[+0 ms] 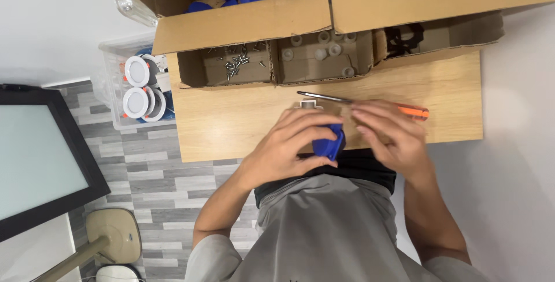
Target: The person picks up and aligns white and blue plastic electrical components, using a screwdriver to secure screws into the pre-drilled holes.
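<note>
On the wooden board (231, 126) I see my left hand (289, 143) closed around a blue plastic part (328, 142) at the board's near edge, my right hand (388, 134) beside it gripping an orange-handled screwdriver (358, 102).

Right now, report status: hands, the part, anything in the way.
Left hand grips blue plastic part. Right hand touches it, over orange-handled screwdriver on wooden board. Nothing blocking.

Bright, even indoor light from above, slightly cool. Soft short shadows under the hands (347, 137) on the worktop (231, 126) and inside the cardboard compartments (272, 65). Pale glare on the framed panel (34, 155) at left. Sharp at centre, with slight wide-angle bending toward the edges.
</note>
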